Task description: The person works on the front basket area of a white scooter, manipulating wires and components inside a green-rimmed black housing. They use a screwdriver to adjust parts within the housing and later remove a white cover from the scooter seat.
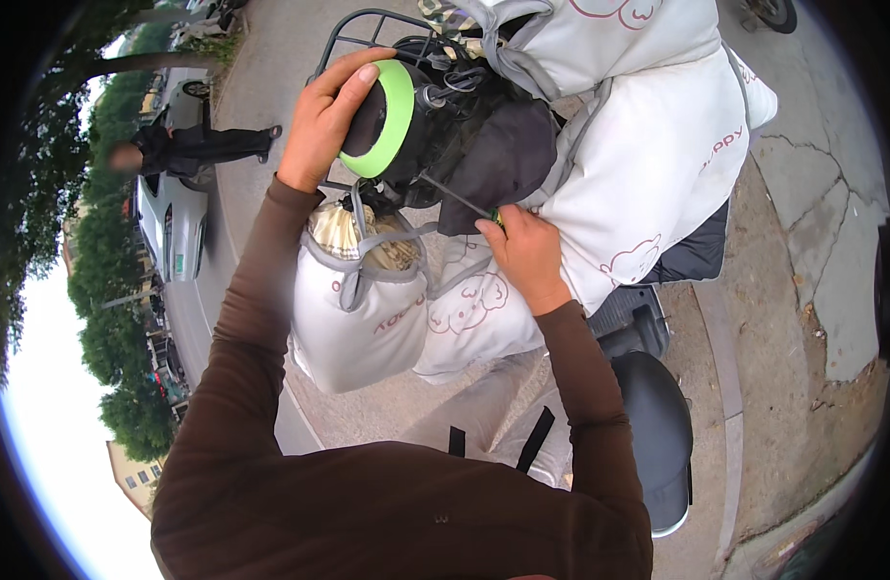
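My left hand (327, 111) is wrapped over the top of a round dark part with a lime-green rim (397, 116), at the front of a scooter. In my right hand (530, 253) is a screwdriver (459, 199), its thin metal shaft aimed left toward the dark parts behind the green rim. Whether its tip touches a screw cannot be seen. Black cables (455, 77) loop above that area. A dark cloth (503, 159) hangs between both hands. White quilted scooter covers (648, 145) with grey edging surround my right hand.
A black wire basket (373, 29) juts out at the front. Patterned cloth (392, 253) fills a white quilted pouch (358, 329) below my left hand. The black scooter seat (653, 435) lies right. On the road at left, a person in dark clothes (203, 142) stands by a pale car (174, 227).
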`<state>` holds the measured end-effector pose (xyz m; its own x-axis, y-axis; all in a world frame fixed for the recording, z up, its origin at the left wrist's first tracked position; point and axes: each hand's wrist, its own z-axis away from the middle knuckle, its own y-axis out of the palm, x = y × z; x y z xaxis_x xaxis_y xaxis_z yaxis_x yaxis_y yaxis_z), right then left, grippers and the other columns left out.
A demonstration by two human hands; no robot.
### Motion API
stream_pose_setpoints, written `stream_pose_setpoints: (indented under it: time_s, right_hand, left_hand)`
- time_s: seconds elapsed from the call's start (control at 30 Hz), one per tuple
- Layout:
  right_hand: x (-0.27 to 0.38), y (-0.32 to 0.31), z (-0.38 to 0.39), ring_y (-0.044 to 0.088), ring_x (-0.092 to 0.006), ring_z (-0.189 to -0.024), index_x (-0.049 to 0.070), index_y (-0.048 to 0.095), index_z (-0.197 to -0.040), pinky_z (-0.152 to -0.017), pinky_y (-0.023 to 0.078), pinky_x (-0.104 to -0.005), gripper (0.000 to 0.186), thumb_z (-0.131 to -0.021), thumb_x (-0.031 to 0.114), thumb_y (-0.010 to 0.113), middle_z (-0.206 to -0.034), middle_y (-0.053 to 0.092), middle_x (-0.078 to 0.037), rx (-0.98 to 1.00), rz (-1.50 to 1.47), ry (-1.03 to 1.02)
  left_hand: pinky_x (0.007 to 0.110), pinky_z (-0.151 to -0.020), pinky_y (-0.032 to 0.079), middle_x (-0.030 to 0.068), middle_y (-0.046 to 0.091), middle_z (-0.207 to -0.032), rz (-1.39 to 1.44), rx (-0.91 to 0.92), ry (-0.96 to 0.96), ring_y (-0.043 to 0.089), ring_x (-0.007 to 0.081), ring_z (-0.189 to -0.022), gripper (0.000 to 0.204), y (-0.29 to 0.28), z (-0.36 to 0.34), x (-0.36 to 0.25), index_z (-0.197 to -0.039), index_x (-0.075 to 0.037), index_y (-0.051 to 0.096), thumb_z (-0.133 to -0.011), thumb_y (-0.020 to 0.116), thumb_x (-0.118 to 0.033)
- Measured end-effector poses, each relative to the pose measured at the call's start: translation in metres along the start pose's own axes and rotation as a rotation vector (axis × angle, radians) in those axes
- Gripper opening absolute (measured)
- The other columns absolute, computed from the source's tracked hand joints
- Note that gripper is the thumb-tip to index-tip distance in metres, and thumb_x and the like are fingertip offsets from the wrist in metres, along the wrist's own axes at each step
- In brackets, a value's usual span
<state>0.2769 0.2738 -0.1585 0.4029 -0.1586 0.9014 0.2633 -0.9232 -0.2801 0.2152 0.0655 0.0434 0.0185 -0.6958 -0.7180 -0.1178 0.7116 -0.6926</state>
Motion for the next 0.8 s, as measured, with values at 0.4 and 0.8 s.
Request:
stream_pose_setpoints:
  time_s: [0.4, 0.8]
  right_hand:
    - [0.005, 0.002, 0.002, 0.06, -0.0305, -0.056, 0.004, 0.054, -0.074, -0.051, 0.046, -0.0386, 0.038, -0.089, 0.037, 0.065, -0.062, 0.058, -0.011, -0.084, 0.131, -0.038]
    - [-0.003, -0.042, -0.019, 0.055, -0.0301, -0.055, -0.003, 0.057, -0.077, -0.057, 0.046, -0.0382, 0.052, -0.099, 0.044, 0.049, -0.06, 0.056, -0.015, 0.424, -0.37, 0.289]
  left_hand:
    - [0.025, -0.093, 0.041, 0.0077, 0.064, -0.111, 0.017, -0.001, -0.004, 0.057, 0.0154, -0.103, 0.034, -0.001, 0.002, 0.002, -0.117, -0.003, 0.065, -0.098, 0.052, -0.028]
    - [0.026, -0.095, 0.041, 0.0081, 0.064, -0.113, 0.002, 0.021, 0.007, 0.058, 0.0162, -0.105, 0.034, -0.001, -0.001, 0.0, -0.118, -0.002, 0.064, -0.099, 0.051, -0.027]
